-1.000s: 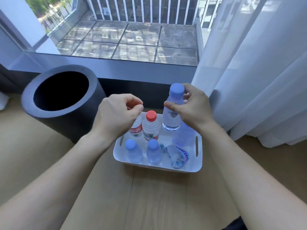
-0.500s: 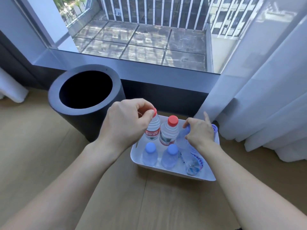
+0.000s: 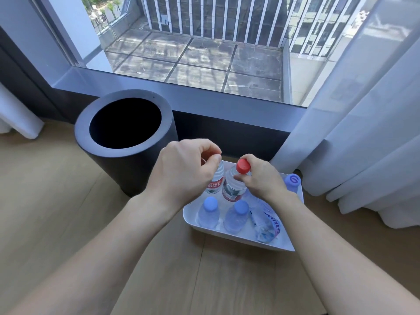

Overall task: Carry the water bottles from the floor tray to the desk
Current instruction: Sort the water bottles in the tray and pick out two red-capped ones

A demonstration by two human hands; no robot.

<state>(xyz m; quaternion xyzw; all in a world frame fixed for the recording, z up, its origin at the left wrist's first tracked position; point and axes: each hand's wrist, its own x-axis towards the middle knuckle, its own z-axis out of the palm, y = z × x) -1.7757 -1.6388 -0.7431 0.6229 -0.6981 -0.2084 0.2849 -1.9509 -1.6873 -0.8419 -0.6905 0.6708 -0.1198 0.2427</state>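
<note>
Wood floor (image 3: 56,223): L hand (image 3: 181,176) & R hand (image 3: 261,180) each pinch a red-cap bottle neck in tray (image 3: 241,238).

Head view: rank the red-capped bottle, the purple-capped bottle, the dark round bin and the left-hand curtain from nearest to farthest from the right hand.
1. Red-capped bottle, in the right hand.
2. Purple-capped bottle, tray's far right corner.
3. Dark round bin, left of the tray.
4. Left-hand curtain, far left edge.

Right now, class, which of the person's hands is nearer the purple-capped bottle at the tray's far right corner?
Right. The right hand grips a red-capped bottle just left of the purple-capped bottle; the left hand is farther left.
</note>
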